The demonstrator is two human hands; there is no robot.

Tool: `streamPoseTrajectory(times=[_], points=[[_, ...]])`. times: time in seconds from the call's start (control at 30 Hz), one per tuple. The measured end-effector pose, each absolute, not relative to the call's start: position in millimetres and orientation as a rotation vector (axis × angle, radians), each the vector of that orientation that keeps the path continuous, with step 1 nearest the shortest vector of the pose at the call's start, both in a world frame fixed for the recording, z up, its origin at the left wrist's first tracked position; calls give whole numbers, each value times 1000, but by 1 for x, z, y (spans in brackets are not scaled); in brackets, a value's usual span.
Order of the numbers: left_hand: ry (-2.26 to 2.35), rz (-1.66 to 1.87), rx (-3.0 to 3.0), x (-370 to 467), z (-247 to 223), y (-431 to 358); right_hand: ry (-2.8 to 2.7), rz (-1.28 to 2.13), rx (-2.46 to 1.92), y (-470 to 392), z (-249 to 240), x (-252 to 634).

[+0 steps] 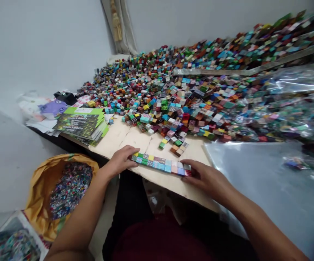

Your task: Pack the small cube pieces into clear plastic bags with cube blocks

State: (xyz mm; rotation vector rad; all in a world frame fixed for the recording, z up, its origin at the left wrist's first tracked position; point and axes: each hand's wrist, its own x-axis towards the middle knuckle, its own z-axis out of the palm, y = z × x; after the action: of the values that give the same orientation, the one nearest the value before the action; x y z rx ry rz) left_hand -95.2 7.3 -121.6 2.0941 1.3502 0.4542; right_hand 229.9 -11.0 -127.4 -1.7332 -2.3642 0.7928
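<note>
A long two-row strip of small coloured cubes [161, 164] lies at the front edge of the pale wooden board [124, 139]. My left hand [124, 158] grips its left end, by the green and yellow cubes. At the other end, by the pink, white and blue cubes, my right hand [200, 175] is closed round the strip with thumb and fingers. Just behind the strip sit a few loose cubes [179, 148], in front of a large pile of coloured cubes [157, 90].
Green and black printed cards [81, 125] are stacked at the left, near a black tape dispenser [65, 97]. Clear plastic sheets [255, 174] cover the right side. An orange sack [38, 185] of small pieces stands below left. A long strip [214, 72] crosses the pile.
</note>
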Motion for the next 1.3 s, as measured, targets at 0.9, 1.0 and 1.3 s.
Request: streamPoseTrajectory(times=[0.9, 1.0, 1.3], points=[[1461, 453, 2441, -69, -138, 4, -2527, 244, -1498, -12, -118, 195], [1426, 460, 2323, -64, -144, 7, -2561, 400, -1463, -4, -123, 179], [1291, 560, 2166, -60, -138, 14, -2548, 416, -1536, -3, -116, 174]])
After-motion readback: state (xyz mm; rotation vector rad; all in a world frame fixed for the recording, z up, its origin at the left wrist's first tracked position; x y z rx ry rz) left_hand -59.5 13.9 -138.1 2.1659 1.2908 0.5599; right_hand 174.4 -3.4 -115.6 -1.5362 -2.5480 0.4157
